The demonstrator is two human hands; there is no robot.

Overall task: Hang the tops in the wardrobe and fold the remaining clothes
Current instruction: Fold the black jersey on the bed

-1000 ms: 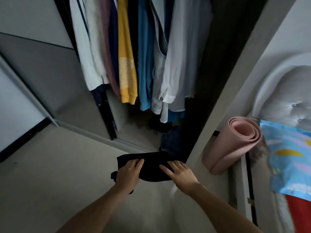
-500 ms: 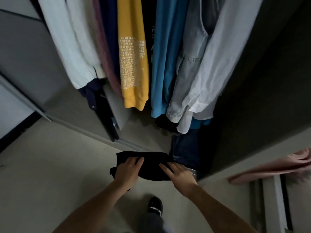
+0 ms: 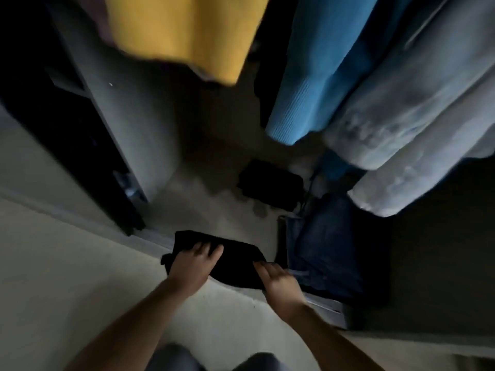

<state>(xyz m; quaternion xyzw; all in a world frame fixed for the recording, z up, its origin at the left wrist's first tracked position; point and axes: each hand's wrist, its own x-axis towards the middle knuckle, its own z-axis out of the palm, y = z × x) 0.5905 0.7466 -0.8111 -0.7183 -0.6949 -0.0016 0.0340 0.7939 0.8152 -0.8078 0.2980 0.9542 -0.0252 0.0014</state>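
Several tops were already hung: yellow top (image 3: pixel 187 33), blue top (image 3: pixel 316 76), pale shirts (image 3: pixel 415 124), hems only in frame. Folded jeans (image 3: pixel 326 253) and a dark bundle (image 3: pixel 270 187) sat on the wardrobe floor (image 3: pixel 214 210). Folded black garment (image 3: pixel 235 259) was low over the door track, just left of the jeans, prob not set down yet. L hand (image 3: pixel 194 266) had fingers across its top, R hand (image 3: pixel 278 281) pinched its right edge; thumbs hidden under. Rail and hangers cut off, frame dim and blurred, other clothes unseen.
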